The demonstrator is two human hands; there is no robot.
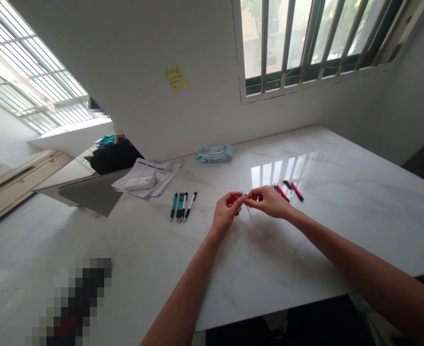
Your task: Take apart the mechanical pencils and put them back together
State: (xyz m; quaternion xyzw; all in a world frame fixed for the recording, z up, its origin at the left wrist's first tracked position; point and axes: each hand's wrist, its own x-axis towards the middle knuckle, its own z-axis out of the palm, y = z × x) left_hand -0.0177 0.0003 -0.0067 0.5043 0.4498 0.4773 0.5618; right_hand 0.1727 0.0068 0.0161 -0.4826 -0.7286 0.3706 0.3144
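Observation:
My left hand and my right hand meet above the white marble table. My left fingers grip a small red pen part, mostly hidden by them. My right fingertips pinch the top of a thin pale pen refill, which slants down towards the table. To the right of my right hand lie several red-and-black pens. Left of my left hand, several blue-and-black and black-and-white pens lie side by side.
A packet of wet wipes lies near the table's far edge. Papers under a white device lie at the back left. A dark bag sits beyond the table's corner. The table's front edge runs below my right forearm.

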